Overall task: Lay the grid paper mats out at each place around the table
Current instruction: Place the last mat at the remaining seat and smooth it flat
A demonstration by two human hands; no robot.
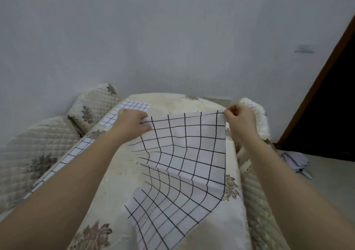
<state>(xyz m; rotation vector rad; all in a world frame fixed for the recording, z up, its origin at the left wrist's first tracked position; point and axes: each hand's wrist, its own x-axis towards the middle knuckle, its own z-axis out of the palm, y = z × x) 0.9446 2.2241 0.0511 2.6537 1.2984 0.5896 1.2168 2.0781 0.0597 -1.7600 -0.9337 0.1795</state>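
Left of the held grid mat (184,153), two mats (132,107) lie along the counter (172,102) edge. The left hand (132,123) pinches its far left corner, the right hand (240,119) its far right corner; its near end sags onto the counter.

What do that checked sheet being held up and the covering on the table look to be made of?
The grid mat looks like thin matte paper: white with black lines, it sags and creases between the left hand and right hand. The table cover seems to be woven fabric with a slight sheen, cream with a raised floral pattern; it drapes over the edge. The exact fibre cannot be told.
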